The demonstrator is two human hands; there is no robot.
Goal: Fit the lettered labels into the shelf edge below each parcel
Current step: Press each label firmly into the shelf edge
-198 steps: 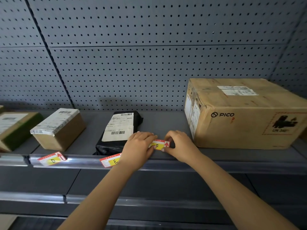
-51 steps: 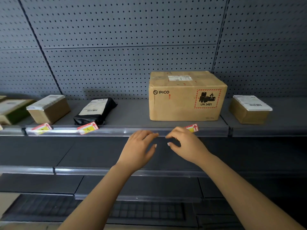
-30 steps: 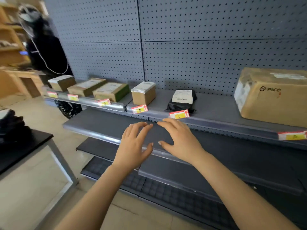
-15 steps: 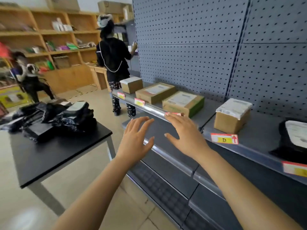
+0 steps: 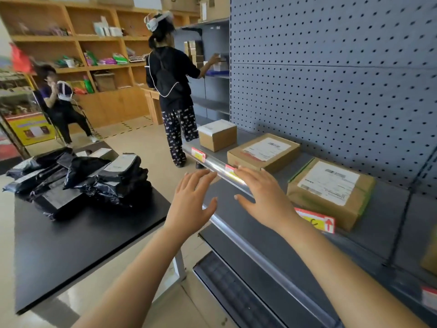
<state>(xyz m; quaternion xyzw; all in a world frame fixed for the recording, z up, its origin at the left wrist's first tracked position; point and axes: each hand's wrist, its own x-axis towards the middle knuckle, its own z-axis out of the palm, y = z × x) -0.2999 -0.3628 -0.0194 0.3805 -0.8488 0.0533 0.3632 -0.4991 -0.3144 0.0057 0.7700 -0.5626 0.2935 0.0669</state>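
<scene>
Grey shelf [image 5: 387,204] holds cardboard parcels [image 5: 263,151]; L hand [image 5: 189,204], R hand [image 5: 264,197] fingers [image 5: 201,176] spread, empty.

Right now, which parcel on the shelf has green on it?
The parcel beside the right hand, above the C label; the two parcels beyond are plain brown.

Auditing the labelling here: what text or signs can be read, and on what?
"C" and a red up arrow: near shelf-edge label below the green-taped parcel.
Far shelf-edge label: blurred, unreadable.
Middle shelf-edge label beside the right hand: blurred, partly hidden.
Shipping labels on the parcels: too blurred to read.
</scene>
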